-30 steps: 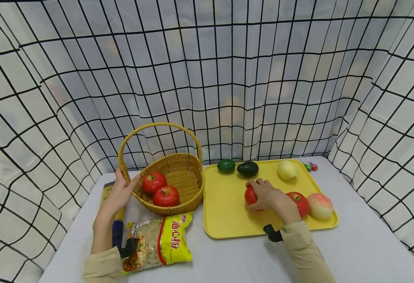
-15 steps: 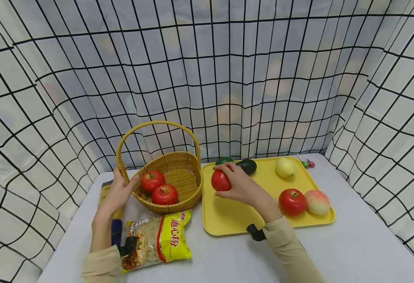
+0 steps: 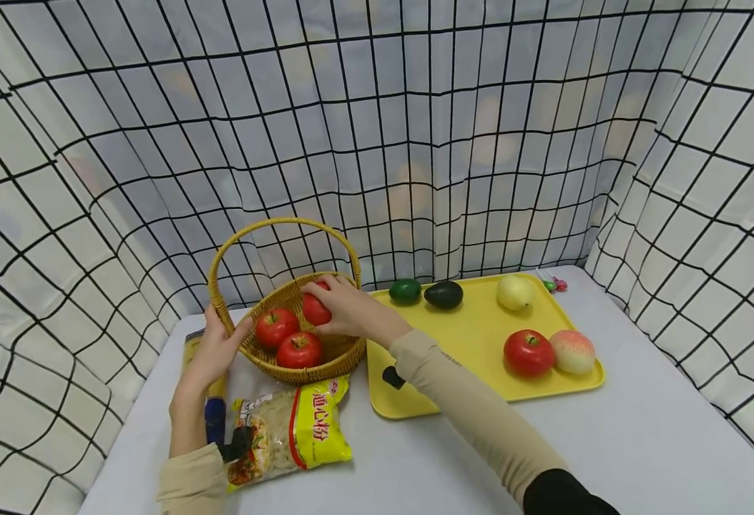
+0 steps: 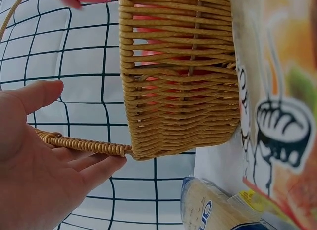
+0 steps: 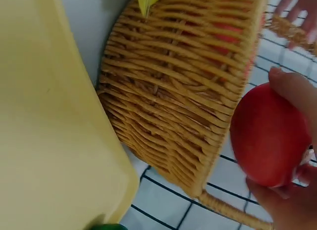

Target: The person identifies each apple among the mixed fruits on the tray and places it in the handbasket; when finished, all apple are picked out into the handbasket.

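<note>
Head view shows the yellow tray point(image 3: 473, 318) on the right of the white table, with the wicker basket point(image 3: 312, 373) just beside it on the left. Judging by where the apples lie, filling the basket with them looks about halfway done. Two are inside: the left apple point(image 3: 277, 328) and the front apple point(image 3: 300, 350), close together. A third, the held apple point(image 3: 315, 305), is at the basket's mouth but not yet let go. One more, the tray apple point(image 3: 529, 353), is left on the tray, next to a peach point(image 3: 573, 351). A pale yellow fruit point(image 3: 515, 293), a black avocado point(image 3: 444, 295) and a smaller green fruit point(image 3: 405, 291) also remain on the tray; whether they count toward the work cannot be told.

The left hand point(image 3: 212, 354) is at the basket's handle, thumb spread away and fingers lying behind the cane. The right hand point(image 3: 354, 311) grips the held apple between thumb and fingers; the right wrist view shows the fruit just past the rim, apart from the basket's bottom.

As for looks, the basket is golden-brown, open-topped, its tall handle arching over the mouth. The tray apple is round, glossy and deep red, with a dark dimple at the stem. The held apple is a smooth, plain red where it shows, much of it covered by the hand.
</note>
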Demonstrator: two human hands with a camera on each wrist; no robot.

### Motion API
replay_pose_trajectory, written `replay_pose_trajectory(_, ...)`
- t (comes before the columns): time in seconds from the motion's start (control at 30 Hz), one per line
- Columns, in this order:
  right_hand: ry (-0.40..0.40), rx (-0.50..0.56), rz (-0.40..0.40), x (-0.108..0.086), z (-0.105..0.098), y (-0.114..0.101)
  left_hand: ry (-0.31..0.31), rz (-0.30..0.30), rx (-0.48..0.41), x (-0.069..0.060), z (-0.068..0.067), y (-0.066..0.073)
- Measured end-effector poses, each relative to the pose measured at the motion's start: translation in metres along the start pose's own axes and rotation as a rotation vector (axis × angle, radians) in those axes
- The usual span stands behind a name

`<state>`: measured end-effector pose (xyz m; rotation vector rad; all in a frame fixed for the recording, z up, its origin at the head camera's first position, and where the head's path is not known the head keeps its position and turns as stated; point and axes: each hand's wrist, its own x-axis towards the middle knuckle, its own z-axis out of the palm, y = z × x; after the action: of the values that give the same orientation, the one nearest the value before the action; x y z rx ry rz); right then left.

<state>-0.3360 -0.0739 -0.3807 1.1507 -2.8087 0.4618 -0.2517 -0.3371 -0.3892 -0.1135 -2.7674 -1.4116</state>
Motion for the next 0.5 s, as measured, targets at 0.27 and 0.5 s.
replay_pose_trajectory(0.27, -0.303, -0.061, 0.18, 0.045, -0.006, -0.012, 0.005, 0.014, 0.01, 0.003, -0.007, -0.005)
replay_pose_trajectory(0.5, -0.483, -0.198, 0.26, 0.047, -0.012, -0.009, 0.006, 0.021, 0.01, 0.002, -0.001, -0.003)
